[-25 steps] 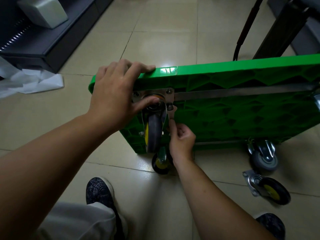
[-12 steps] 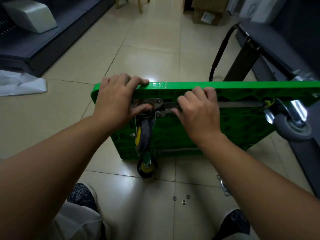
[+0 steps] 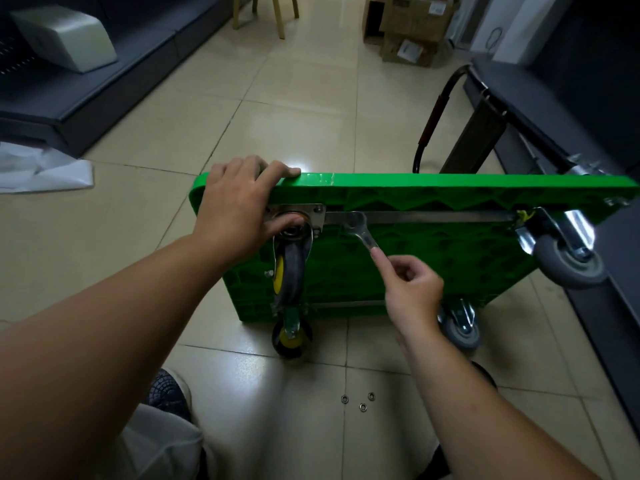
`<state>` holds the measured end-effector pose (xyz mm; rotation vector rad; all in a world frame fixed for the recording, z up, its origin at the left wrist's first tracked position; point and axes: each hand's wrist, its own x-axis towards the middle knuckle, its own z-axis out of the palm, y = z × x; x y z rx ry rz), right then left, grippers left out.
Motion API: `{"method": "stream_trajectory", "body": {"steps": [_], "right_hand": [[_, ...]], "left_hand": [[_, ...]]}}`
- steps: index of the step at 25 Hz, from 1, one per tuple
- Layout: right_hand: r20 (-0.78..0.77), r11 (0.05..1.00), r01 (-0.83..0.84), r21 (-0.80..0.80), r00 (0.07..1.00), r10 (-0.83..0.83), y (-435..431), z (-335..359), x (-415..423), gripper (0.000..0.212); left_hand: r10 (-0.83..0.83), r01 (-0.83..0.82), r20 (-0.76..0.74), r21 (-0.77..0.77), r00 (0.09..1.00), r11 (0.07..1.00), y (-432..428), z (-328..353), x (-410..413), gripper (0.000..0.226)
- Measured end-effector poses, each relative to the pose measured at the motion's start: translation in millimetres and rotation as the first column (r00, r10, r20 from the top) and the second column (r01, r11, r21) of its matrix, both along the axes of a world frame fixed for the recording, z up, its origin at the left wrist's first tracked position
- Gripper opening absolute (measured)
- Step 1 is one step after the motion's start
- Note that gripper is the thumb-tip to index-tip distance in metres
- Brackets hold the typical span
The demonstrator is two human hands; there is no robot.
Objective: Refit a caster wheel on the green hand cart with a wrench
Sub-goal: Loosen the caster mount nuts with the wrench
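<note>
The green hand cart [image 3: 433, 251] stands on its long edge with its ribbed underside toward me. A black and yellow caster wheel [image 3: 289, 271] hangs from a metal mounting plate [image 3: 311, 213] at the upper left corner. My left hand [image 3: 239, 209] grips the cart's top edge, its thumb pressing on the caster's swivel. My right hand [image 3: 412, 289] pinches the lower end of a flat silver wrench [image 3: 360, 230], whose head lies by the plate's right edge on the steel rail [image 3: 433, 217].
Three small washers [image 3: 362, 401] lie on the tiled floor near my knees. Another yellow caster [image 3: 291, 336] and two grey casters [image 3: 568, 263] sit on the cart. The cart's black handle [image 3: 433, 116], dark shelving, cardboard boxes and white paper [image 3: 41, 171] surround the spot.
My right hand came down from the rail and now pinches the wrench's lower end, the wrench swung to hang diagonally. The view lifted and widened. My left hand stayed put.
</note>
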<state>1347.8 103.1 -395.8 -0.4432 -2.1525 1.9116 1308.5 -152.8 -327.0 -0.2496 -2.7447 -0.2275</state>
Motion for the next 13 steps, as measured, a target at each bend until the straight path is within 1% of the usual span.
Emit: {"method": "stream_trajectory", "body": {"steps": [1, 2, 4, 6, 9, 11, 13], "right_hand": [[0.064, 0.985, 0.067, -0.160, 0.996, -0.057, -9, -15, 4, 0.021], [0.126, 0.961, 0.117, -0.252, 0.988, -0.088, -19, -28, 6, 0.019], [0.205, 0.928, 0.145, -0.344, 0.976, -0.077, -37, -46, 10, 0.018], [0.217, 0.922, 0.112, -0.370, 0.976, -0.032, -50, -59, 12, 0.019], [0.171, 0.916, 0.044, -0.400, 0.985, 0.027, -66, -64, 8, 0.018], [0.145, 0.909, 0.028, -0.416, 0.989, 0.037, -72, -68, 1, 0.017], [0.152, 0.903, 0.037, -0.428, 0.988, 0.031, -77, -74, -3, 0.018]], "left_hand": [[-0.001, 0.001, 0.000, 0.002, 1.000, 1.000, 0, 0, 0, 0.070], [-0.002, 0.002, -0.001, 0.008, 1.000, 1.000, 0, 0, 1, 0.069], [-0.005, 0.005, -0.007, 0.012, 1.000, 1.000, 1, 0, 1, 0.068], [-0.001, 0.001, -0.016, 0.003, 1.000, 1.000, 1, 0, 0, 0.068], [0.006, -0.006, -0.023, 0.001, 1.000, 1.000, 0, 1, -1, 0.070], [0.006, -0.006, -0.026, -0.002, 1.000, 1.000, 0, 1, -2, 0.070], [0.005, -0.005, -0.031, -0.002, 1.000, 1.000, 0, 1, -2, 0.070]]}}
